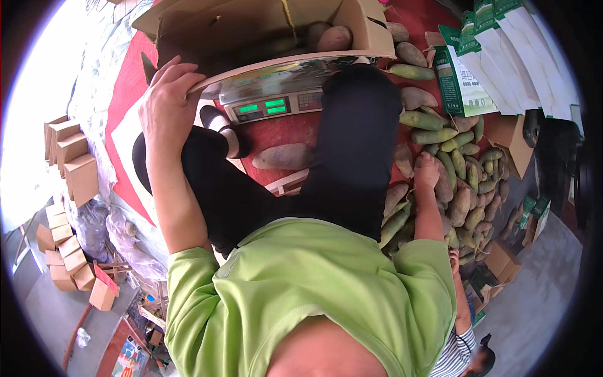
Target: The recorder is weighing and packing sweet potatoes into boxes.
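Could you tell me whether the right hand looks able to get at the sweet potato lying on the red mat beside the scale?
Probably not directly: the right hand is down in the pile, and the person's dark-trousered leg lies between it and that sweet potato.

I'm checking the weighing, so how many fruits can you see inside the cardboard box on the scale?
2, both in the far right corner of the cardboard box: a reddish-brown fruit and a darker fruit touching its left side. More may be hidden behind the box's near wall.
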The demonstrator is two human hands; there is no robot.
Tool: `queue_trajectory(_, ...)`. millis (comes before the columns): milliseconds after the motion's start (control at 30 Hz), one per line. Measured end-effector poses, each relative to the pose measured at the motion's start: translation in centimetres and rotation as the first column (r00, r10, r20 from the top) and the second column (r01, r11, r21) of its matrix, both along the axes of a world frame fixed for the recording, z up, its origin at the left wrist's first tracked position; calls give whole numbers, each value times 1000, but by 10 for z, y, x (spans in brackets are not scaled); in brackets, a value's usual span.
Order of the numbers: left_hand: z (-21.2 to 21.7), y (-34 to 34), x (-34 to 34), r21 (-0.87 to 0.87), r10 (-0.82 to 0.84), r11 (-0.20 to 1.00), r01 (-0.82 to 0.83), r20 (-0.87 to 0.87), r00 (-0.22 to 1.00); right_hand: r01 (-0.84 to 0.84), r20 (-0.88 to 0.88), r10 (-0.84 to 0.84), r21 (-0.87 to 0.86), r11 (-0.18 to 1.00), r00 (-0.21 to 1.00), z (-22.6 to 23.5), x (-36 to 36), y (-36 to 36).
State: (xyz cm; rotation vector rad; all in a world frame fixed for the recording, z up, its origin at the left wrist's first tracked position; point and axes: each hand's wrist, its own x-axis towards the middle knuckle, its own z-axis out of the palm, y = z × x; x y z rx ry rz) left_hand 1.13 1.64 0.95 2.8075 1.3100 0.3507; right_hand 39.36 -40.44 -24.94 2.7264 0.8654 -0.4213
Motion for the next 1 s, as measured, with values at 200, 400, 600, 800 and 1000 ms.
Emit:
queue_trajectory(200,-4,2,-4,6,-8,1000,8,37,999,135,-109,-87,604,785,990,42,29,18)
queue_trajectory(400,-3,-3,-7,-20,11,1000,-9,63,998,189,-202,60,966,175,978,176,17,106)
queue_trajectory(600,-1,1,-8,43,-63,997,62,16,998,127,-91,212,979,-162,973,299,-30,181)
queue_trajectory(800,-1,-1,-9,82,-64,995,64,-9,998,326,-144,573,918,-228,807,304,-72,268)
queue_trajectory(1000,-3,2,-8,82,-86,993,86,-2,996,-163,155,592,986,-41,791,281,-142,341)
